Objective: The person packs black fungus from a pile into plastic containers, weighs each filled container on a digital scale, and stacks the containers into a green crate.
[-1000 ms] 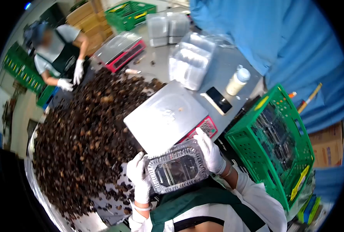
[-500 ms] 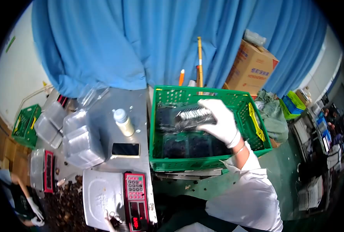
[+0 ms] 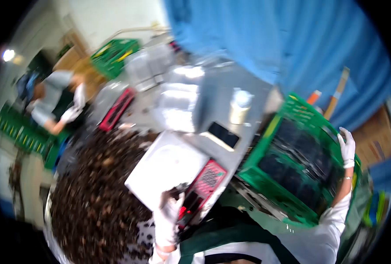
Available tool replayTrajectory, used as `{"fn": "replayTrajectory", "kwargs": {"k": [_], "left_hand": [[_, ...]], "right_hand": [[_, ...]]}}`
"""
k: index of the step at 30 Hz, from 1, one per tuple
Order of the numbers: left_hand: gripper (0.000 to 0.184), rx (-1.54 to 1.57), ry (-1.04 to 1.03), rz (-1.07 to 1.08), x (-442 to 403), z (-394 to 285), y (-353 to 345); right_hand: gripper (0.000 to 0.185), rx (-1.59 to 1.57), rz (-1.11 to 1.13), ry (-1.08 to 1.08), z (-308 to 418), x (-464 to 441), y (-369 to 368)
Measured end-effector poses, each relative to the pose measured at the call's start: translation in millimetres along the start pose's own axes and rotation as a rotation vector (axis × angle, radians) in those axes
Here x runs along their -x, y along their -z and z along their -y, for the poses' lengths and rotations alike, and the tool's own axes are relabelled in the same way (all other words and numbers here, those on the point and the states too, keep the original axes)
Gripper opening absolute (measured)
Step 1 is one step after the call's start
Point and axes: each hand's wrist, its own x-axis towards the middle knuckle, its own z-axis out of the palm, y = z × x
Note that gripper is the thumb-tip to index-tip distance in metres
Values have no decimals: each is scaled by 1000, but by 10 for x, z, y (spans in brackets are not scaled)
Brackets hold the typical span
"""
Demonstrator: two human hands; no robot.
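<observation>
My left hand (image 3: 167,220), white-gloved, is at the front corner of the weighing scale (image 3: 167,165). Its fingers are curled around something small and dark, too blurred to name. The scale has a pale platform and a red keypad with lit red digits. My right hand (image 3: 347,147), also gloved, is at the far right side of the green crate (image 3: 265,160). Nothing shows in its fingers, which are partly spread. Dark packs in shiny clear plastic (image 3: 298,154) lie inside the crate. Left of the scale spreads a large heap of dark brown pieces (image 3: 98,189).
Behind the scale are stacked clear plastic trays (image 3: 178,99), a phone (image 3: 221,135) and a bottle (image 3: 240,107). A second red scale (image 3: 116,110) stands further left, near a gloved co-worker (image 3: 57,103). Blue curtains (image 3: 287,39) hang behind.
The view has swung left and tilted, showing more of the heap and the co-worker. My right hand has let go of a pack over the crate and moved to its right side.
</observation>
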Motion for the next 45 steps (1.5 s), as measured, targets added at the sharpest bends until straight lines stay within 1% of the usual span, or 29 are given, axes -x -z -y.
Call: {"fn": "replayTrajectory", "kwargs": {"k": [2, 3, 5, 8, 11, 12, 13, 14, 15, 16, 17, 18, 20, 22, 24, 25, 28, 29, 30, 32, 33, 34, 35, 36, 37, 39, 42, 43, 45], "left_hand": [[26, -5, -26, -74, 35, 36, 23], [29, -9, -39, -111, 42, 57, 35], [33, -31, -55, -51, 149, 100, -44], [38, -105, -135, -56, 339, 142, 18], [37, -180, -166, -53, 678, 183, 232], [36, -208, -184, -52, 835, 193, 267], [36, -182, -189, -124, 993, 227, 375], [36, -155, -181, -183, 1116, 269, 517], [37, -157, -172, -232, 1274, 278, 639], [37, -172, -224, -298, 1400, 311, 732], [37, -143, -281, -335, 1528, 328, 841], [37, -117, -330, -375, 1648, 357, 938], [33, -49, -421, -411, 1808, 383, 1109], [32, -40, -526, -531, 1846, 394, 1082], [33, -99, -565, -538, 1801, 316, 978], [36, -225, -533, -547, 1758, 249, 896], [48, -501, -531, -459, 1608, -13, 491], [47, -611, -621, -393, 1512, -94, 364], [45, -718, -703, -324, 1405, -143, 242], [43, -1156, -739, -322, 1210, -261, -47], [41, -1291, -860, -246, 1055, -297, -173], [42, -1527, -1012, -247, 899, -340, -283], [44, -1651, -1148, -221, 692, -400, -301], [45, -1770, -1286, -197, 476, -453, -268], [46, -1814, -1254, -225, 269, -487, -204], [45, -1847, -1114, -271, -8, -558, -80], [50, -1863, -1156, -326, -55, -512, 6], [53, -1856, -1113, -308, 71, -489, 16], [48, -1853, -1191, -330, 338, -456, 171]], "right_hand": [[25, -37, 90, 352, 1125, -245, -434], [22, -152, 168, 447, 1657, -304, -620], [23, -268, 331, 625, 2426, -392, -1108], [33, -409, 220, 1002, 3407, -497, -1860], [39, -233, 55, 1113, 4120, -608, -2648], [39, -122, 164, 1103, 4253, -618, -2865], [34, 10, 452, 1037, 4407, -624, -2965], [29, 54, 545, 1044, 4437, -630, -3225], [24, -94, 323, 1153, 4398, -606, -3421], [20, -193, 334, 1209, 4423, -656, -3512], [17, -105, 400, 1163, 4524, -584, -3349], [15, -102, 319, 1209, 4522, -580, -3355], [20, -262, 369, 1127, 4508, -646, -3433], [24, -228, 431, 1087, 4543, -736, -3413], [32, -338, 503, 993, 4512, -991, -3536], [35, -547, 634, 873, 4482, -1179, -3624], [26, -820, 523, 738, 4423, -1415, -3203], [26, -824, 521, 737, 4509, -1229, -2873], [21, -813, 508, 859, 4618, -876, -2438], [10, -690, 542, 1129, 4723, -269, -1886], [13, -673, 571, 1307, 4718, -5, -1846], [15, -649, 679, 1427, 4739, 273, -1787], [15, -651, 688, 1555, 4761, 549, -1802], [18, -512, 732, 1702, 4788, 728, -1818], [20, -430, 754, 1779, 4767, 895, -1920], [20, -400, 835, 1833, 4749, 1122, -2151], [22, -333, 831, 1849, 4657, 1254, -2347], [25, -286, 802, 1845, 4664, 1281, -2366], [28, -296, 812, 1838, 4689, 1289, -2292]]}}
